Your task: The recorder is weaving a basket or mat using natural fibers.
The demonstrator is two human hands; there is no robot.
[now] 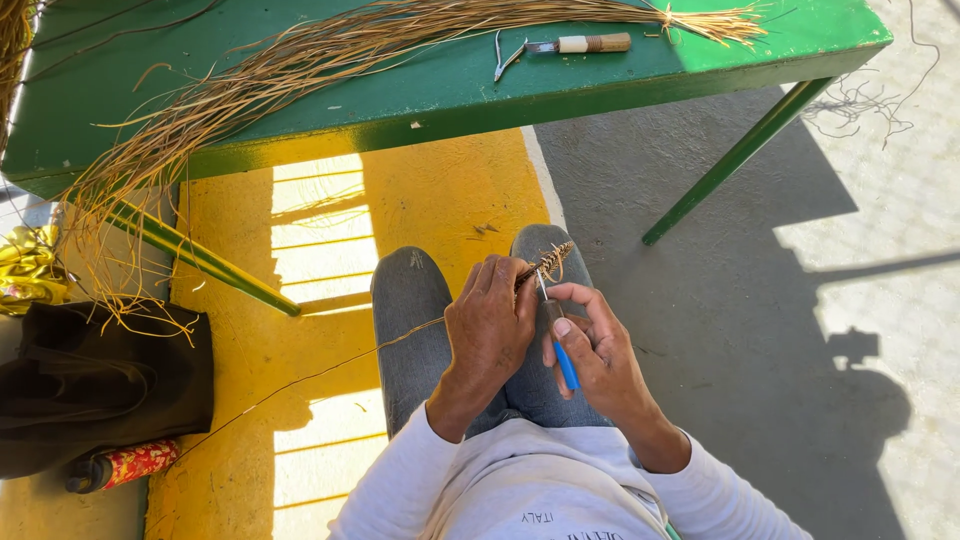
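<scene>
From the head view, the left hand (490, 325) pinches a small woven fibre bundle (545, 264) over the knees, while the right hand (590, 345) grips a blue-handled awl (562, 355) whose tip touches it. Long dry fibres (330, 55) lie across the green table (450, 95), with a knife (585, 43) near its far edge.

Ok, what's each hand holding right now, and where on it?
Left hand grips the small woven fibre piece at its near end. Right hand holds the blue-handled tool by its handle, metal tip at the weave.

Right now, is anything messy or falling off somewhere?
Yes. The long dry straw bundle on the green bench spills over its left edge, loose strands dangling toward the yellow floor. A few stray fibres also lie on the grey pavement.
</scene>
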